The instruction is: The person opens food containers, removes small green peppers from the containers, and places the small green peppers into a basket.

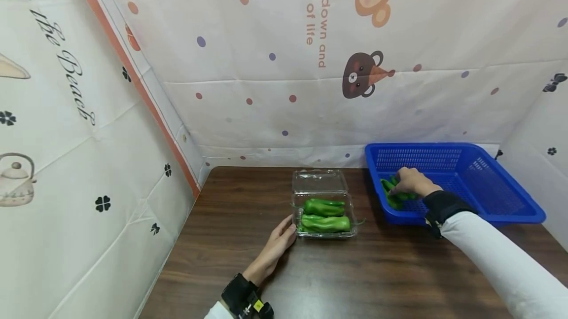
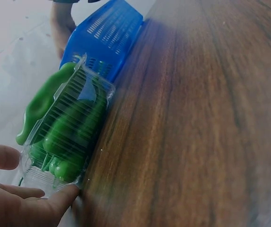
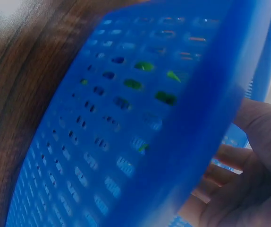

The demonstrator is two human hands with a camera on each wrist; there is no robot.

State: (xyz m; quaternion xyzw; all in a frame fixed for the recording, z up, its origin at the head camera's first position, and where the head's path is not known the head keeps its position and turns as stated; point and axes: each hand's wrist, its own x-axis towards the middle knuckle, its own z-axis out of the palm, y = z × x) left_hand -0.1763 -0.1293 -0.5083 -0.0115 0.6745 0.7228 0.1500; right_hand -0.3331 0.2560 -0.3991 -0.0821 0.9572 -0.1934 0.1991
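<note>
A clear plastic clamshell box [image 1: 321, 181] stands with its lid folded back on the table. Green peppers [image 1: 326, 224] lie in it, stems pointing out to the sides. My left hand [image 1: 277, 242] touches the box's left end; its thumb and fingers rest against the corner in the left wrist view. Inside the blue basket [image 1: 497, 218], my right hand [image 1: 412, 182] reaches down onto several green peppers [image 1: 392, 200] at the left end. The basket wall hides its fingertips in the right wrist view, so whether they pinch a pepper does not show.
The dark wood table [image 1: 213, 240] carries both containers. The basket stands at the back right, its slotted wall rising between the box and its contents. A printed white sheet [image 1: 266, 112] hangs behind the table and along the sides.
</note>
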